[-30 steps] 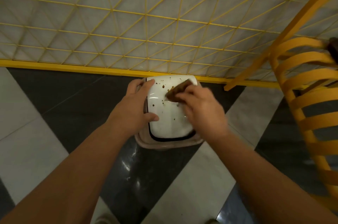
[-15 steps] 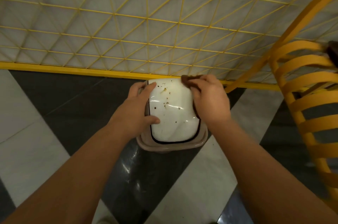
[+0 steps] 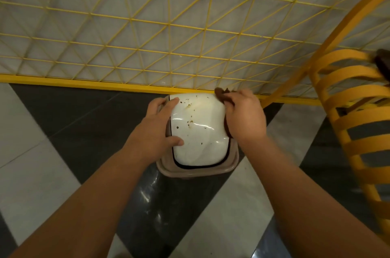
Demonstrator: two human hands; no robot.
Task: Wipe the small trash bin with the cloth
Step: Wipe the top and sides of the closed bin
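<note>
Two hands on bin (image 3: 198,131), left hand (image 3: 156,127) spread, right hand (image 3: 244,116) pinching cloth (image 3: 220,94)

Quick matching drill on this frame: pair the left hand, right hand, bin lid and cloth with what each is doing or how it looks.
Things:
1. left hand
2. right hand
3. bin lid
4. cloth

States:
a. brown, bunched at the lid's far right edge
b. white, speckled with brown spots
c. steadies the lid's left side
d. grips the cloth

Pairs: 1-c, 2-d, 3-b, 4-a

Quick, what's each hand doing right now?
Left hand: open, steadying the trash bin's white lid.
Right hand: gripping the brown cloth.
</note>
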